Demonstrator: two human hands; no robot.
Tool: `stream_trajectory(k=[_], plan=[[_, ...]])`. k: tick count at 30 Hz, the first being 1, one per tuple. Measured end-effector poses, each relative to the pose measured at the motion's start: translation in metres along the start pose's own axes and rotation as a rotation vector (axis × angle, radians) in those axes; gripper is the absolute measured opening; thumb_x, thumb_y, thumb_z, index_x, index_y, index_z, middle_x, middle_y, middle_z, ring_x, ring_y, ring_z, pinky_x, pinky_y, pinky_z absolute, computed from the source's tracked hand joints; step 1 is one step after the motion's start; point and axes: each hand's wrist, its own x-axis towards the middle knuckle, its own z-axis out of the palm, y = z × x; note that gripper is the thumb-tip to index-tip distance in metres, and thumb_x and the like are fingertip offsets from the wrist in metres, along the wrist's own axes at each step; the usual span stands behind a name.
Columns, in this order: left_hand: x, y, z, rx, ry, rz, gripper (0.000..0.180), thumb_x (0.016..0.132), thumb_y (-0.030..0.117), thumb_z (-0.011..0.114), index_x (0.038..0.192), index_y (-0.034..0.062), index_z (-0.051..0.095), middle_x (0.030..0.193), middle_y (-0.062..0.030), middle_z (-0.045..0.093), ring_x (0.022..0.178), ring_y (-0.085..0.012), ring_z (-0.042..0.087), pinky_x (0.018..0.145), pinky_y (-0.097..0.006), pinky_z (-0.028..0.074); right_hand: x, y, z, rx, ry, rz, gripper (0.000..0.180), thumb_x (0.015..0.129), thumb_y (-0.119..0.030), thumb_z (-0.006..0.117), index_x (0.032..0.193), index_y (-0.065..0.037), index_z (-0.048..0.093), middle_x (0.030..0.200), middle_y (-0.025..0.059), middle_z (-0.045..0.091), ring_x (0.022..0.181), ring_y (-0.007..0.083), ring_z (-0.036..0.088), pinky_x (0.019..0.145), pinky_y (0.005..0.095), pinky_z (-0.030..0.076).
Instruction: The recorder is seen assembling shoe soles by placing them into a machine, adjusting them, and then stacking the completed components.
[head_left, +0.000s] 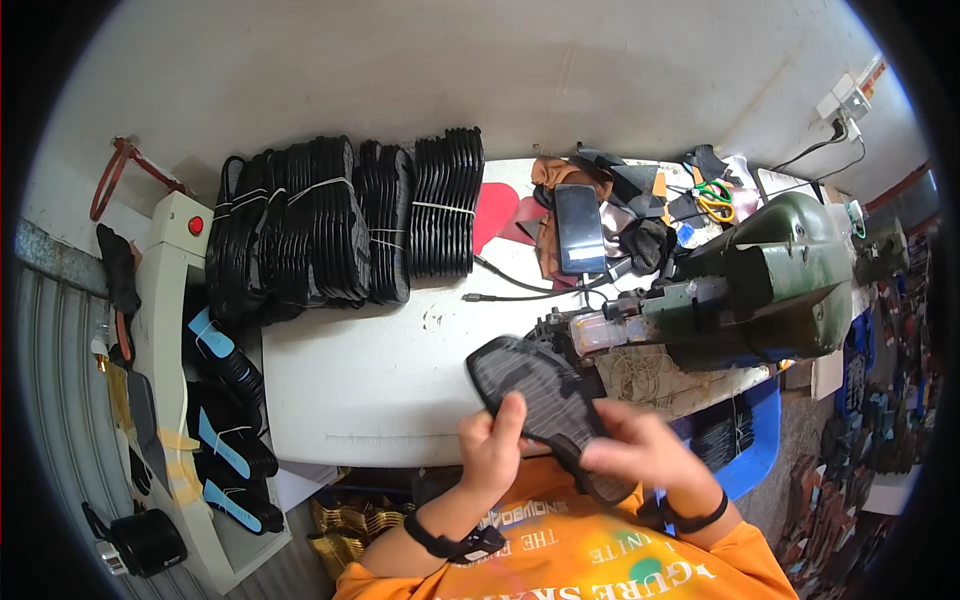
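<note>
A black shoe insole (pixel 535 395) with a grey streaked face is held in front of my chest, tilted, its wide end up and to the left. My left hand (pixel 492 440) pinches its left edge, thumb on the upper face. My right hand (pixel 640 447) grips the narrower end at the right; its fingers are slightly smeared by motion. Just beyond the insole is the working end of a dark green sewing machine (pixel 780 280), and the insole's far edge lies close to it in the picture.
Tied bundles of black insoles (pixel 320 220) stand along the back left of the white table (pixel 350 390). A phone (pixel 580 228) lies on fabric scraps beside green- and yellow-handled scissors (pixel 714 200). A blue bin (pixel 765 440) sits below at the right. Bundles with blue pieces (pixel 225 445) fill the left shelf.
</note>
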Motion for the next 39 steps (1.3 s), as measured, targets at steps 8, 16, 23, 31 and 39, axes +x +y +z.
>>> stream_trajectory(k=[8, 16, 23, 31, 39], plan=[[-0.029, -0.014, -0.084, 0.555, -0.474, -0.239, 0.03, 0.103, 0.023, 0.062, 0.103, -0.0049, 0.071, 0.102, -0.0101, 0.072, 0.092, -0.0148, 0.066, 0.086, -0.03, 0.052, -0.026, 0.065, 0.022, -0.618, 0.311, -0.108, 0.084, 0.069, -0.026, 0.08, 0.14, 0.003, 0.047, 0.108, 0.0301, 0.065, 0.101, 0.0475, 0.064, 0.088, 0.0485, 0.053], [-0.019, -0.038, -0.085, 0.276, -0.243, -0.205, 0.026, 0.106, 0.019, 0.056, 0.114, -0.0036, 0.065, 0.107, -0.0118, 0.07, 0.097, -0.0175, 0.066, 0.091, -0.032, 0.053, 0.01, 0.121, 0.022, -0.824, 0.522, -0.249, 0.087, 0.071, -0.038, 0.088, 0.136, 0.006, 0.048, 0.123, 0.0284, 0.059, 0.111, 0.0453, 0.058, 0.093, 0.0501, 0.049], [-0.009, -0.051, -0.082, 0.287, -0.177, -0.053, 0.022, 0.101, 0.01, 0.061, 0.119, -0.003, 0.062, 0.109, -0.0097, 0.068, 0.096, -0.0129, 0.063, 0.087, -0.027, 0.053, 0.018, 0.103, 0.043, -0.72, 0.385, -0.018, 0.07, 0.071, -0.03, 0.088, 0.12, 0.006, 0.052, 0.112, 0.0282, 0.058, 0.106, 0.0457, 0.056, 0.093, 0.0497, 0.047], [0.005, -0.064, -0.101, 0.33, 0.055, 0.166, 0.035, 0.095, 0.014, 0.07, 0.126, 0.0001, 0.059, 0.117, -0.0111, 0.067, 0.102, -0.0154, 0.064, 0.082, -0.029, 0.051, 0.02, 0.093, 0.053, -0.737, 0.315, -0.15, 0.061, 0.072, -0.021, 0.087, 0.112, 0.003, 0.049, 0.109, 0.0252, 0.056, 0.105, 0.0458, 0.054, 0.089, 0.05, 0.046], [0.0, -0.064, -0.105, 0.252, 0.04, 0.127, 0.046, 0.098, 0.016, 0.064, 0.14, 0.002, 0.049, 0.137, -0.0137, 0.056, 0.119, -0.0173, 0.057, 0.094, -0.03, 0.05, 0.022, 0.08, 0.065, -0.725, 0.222, -0.257, 0.054, 0.071, -0.014, 0.086, 0.108, 0.002, 0.05, 0.107, 0.0254, 0.055, 0.097, 0.0468, 0.055, 0.082, 0.0497, 0.048]])
